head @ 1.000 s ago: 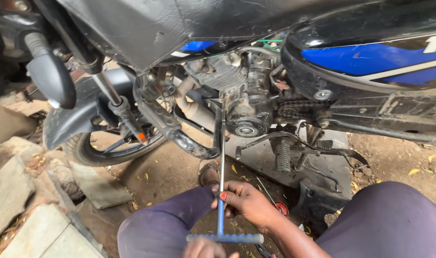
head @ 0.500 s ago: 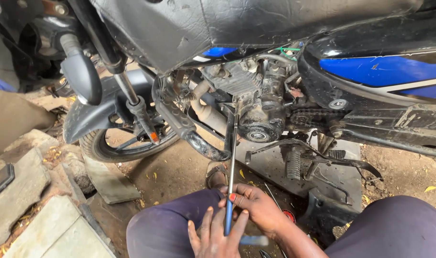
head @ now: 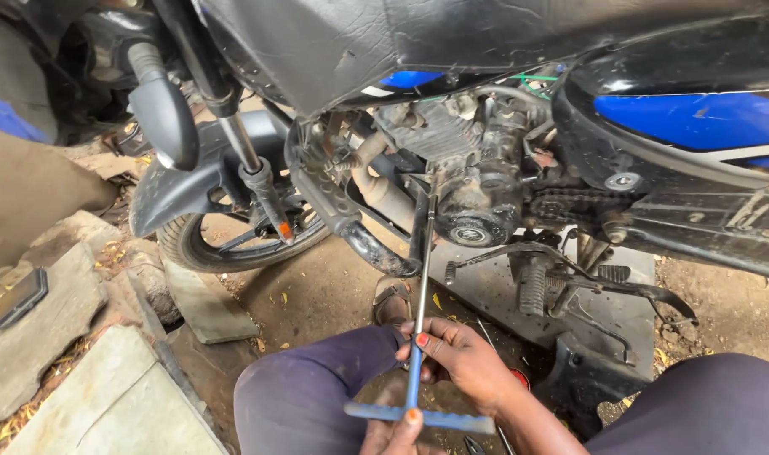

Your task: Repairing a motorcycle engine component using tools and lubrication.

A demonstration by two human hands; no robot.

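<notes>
Long T-handle wrench [head: 421, 320] in the lower centre of the frame, blue crossbar at the bottom edge, thin shaft running up and slightly right to the engine [head: 477, 181] in the upper centre. Tip buried among dirty engine parts beside the exhaust pipe [head: 383, 187], exact seat too dark to tell. Right hand [head: 460, 358] wrapped around the lower shaft just above the crossbar, fingers curled narrowly, thumb and forefinger pinching the rod. Left hand [head: 393, 434] at the very bottom edge, mostly cut off, one fingertip resting on the crossbar where shaft and bar meet; spread of the other fingers not visible. Dark purple trouser legs [head: 317, 396] on either side of the tool, knees bent, a sandalled foot [head: 391, 303] just above the left knee on the dirt.

Further out: motorcycle filling the upper half, blue and black tank panel [head: 696, 118] at upper right, black seat overhead. Gear lever and footrest [head: 532, 286] right of the shaft, near the right hand. Front wheel [head: 233, 240] left of centre with fork leg [head: 258, 177] slanting down to it. Grey mudguard [head: 161, 109] at upper left. Flat stone slabs [head: 90, 396] at lower left, a dark rectangular object [head: 18, 297] lying on one at the left edge.
</notes>
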